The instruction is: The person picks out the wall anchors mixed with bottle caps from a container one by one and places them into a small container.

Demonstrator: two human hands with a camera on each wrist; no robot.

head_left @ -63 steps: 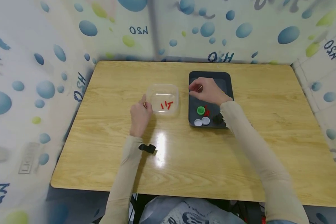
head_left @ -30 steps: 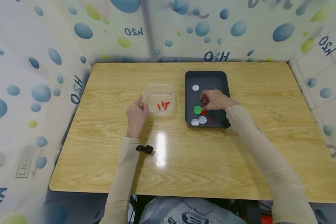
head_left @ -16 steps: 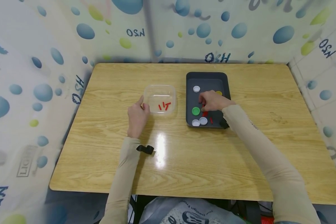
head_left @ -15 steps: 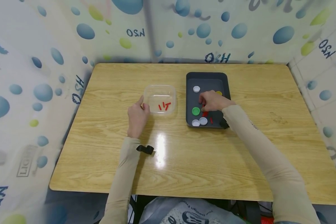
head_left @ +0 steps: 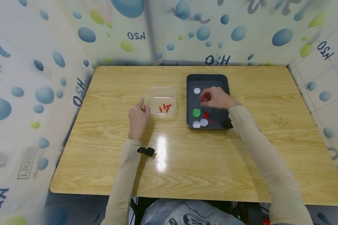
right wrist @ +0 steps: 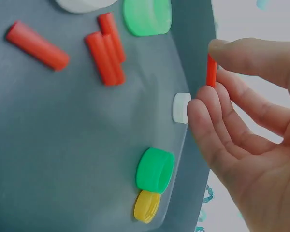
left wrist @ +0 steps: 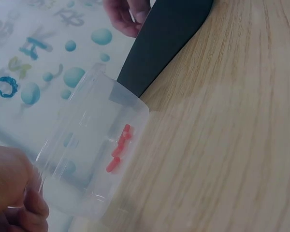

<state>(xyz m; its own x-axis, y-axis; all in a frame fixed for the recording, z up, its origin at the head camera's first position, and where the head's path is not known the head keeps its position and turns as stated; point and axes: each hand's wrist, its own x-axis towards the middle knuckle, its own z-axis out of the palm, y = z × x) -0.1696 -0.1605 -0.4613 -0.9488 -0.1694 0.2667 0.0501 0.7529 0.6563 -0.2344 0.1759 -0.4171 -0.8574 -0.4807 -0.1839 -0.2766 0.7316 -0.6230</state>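
Observation:
My right hand [head_left: 218, 98] pinches a small red tube [right wrist: 211, 71] between thumb and fingertips, raised over the dark grey tray [head_left: 207, 82]. Below it in the tray lie a few more red tubes; one [right wrist: 37, 45] lies apart from a small cluster [right wrist: 104, 58]. At the left, my left hand [head_left: 138, 120] grips the near left side of a clear plastic container [head_left: 160, 88], thumb and index finger at its rim. Several red tubes [left wrist: 114, 164] lie loose on the container's floor.
Bottle caps share the tray: a green one [head_left: 196, 112], white ones [head_left: 197, 91] [head_left: 204, 122], and in the right wrist view another green cap [right wrist: 154, 170] touching a yellow cap [right wrist: 147, 207]. Tray and container stand apart on a wooden table [head_left: 171, 172] against a patterned wall.
My right hand set down a white cap at the tray's far left, moved to the red tubes, took one and lifted it slightly. My left hand stays at the container.

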